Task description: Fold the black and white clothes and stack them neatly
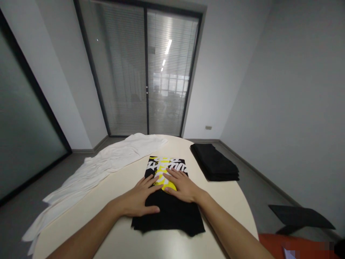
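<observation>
A black T-shirt (172,212) with a yellow and white print lies folded into a narrow strip in front of me on the cream table (115,230). My left hand (140,198) rests on its left side, fingers spread and the thumb pointing right across the black cloth. On the right part of the print, my right hand (182,185) lies flat with its fingers spread. Both palms face down on the fabric, and neither hand grips it. The shirt's lower edge, nearest me, is uneven.
White cloth (107,162) spreads along the table's left edge and hangs over it. A stack of folded black garments (214,162) sits at the right edge. Beyond are a glass partition with blinds (145,72) and, lower right, an orange seat (291,244).
</observation>
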`<state>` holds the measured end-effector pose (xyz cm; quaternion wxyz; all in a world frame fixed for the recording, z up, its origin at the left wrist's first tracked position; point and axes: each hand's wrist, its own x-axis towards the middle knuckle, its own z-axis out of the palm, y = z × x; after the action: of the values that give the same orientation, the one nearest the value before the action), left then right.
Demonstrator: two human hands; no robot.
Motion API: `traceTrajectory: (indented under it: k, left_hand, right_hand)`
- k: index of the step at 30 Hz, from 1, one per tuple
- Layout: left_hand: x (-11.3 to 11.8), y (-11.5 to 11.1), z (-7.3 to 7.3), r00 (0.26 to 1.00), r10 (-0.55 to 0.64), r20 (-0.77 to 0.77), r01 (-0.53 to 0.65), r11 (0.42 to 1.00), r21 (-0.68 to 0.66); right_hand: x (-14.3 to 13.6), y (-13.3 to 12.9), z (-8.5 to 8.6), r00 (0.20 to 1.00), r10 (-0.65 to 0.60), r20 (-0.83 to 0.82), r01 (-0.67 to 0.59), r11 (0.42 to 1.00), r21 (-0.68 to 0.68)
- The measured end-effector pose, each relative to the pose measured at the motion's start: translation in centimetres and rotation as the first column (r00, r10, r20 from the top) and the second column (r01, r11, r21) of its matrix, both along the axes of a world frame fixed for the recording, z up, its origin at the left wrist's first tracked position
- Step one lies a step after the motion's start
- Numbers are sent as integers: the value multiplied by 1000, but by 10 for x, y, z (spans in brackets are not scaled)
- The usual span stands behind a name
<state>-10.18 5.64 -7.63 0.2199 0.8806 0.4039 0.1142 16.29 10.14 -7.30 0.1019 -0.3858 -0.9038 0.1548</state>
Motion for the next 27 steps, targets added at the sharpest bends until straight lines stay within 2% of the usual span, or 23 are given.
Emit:
traceTrajectory:
  k: [4, 6, 8, 10, 12, 13, 18, 23, 27]
  left_hand:
    - [0, -5, 18, 1000, 12, -4, -12, 1000, 15]
    - [4, -11, 29, 999, -34, 23, 34, 999, 9]
    - [9, -17, 37, 993, -107, 58, 109, 993, -42]
    - [14, -22, 39, 985, -161, 66, 167, 981, -101]
    - [18, -24, 38, 983, -180, 46, 184, 975, -124]
    - [19, -25, 37, 983, -179, 32, 181, 976, -120]
    - [22, -30, 40, 989, -146, -18, 144, 987, -69]
    - [32, -39, 45, 990, -103, -95, 108, 993, 54]
    - [34, -35, 45, 990, -31, -141, 48, 992, 116]
  right_hand:
    - [2, -6, 12, 997, 46, -63, -38, 993, 113]
    - [4, -13, 21, 988, 109, -111, -96, 989, 117]
    - [7, -19, 27, 973, 181, -144, -187, 982, -29]
    - [10, -25, 30, 963, 224, -150, -256, 934, -250]
    - [11, -29, 30, 968, 218, -123, -250, 886, -390]
    - [12, -30, 31, 972, 210, -103, -234, 880, -413]
    - [11, -37, 39, 976, 210, 52, -180, 921, -346]
    - [7, -44, 48, 969, 148, 196, -74, 937, -341]
    - [4, -48, 52, 971, 96, 218, -57, 982, -181]
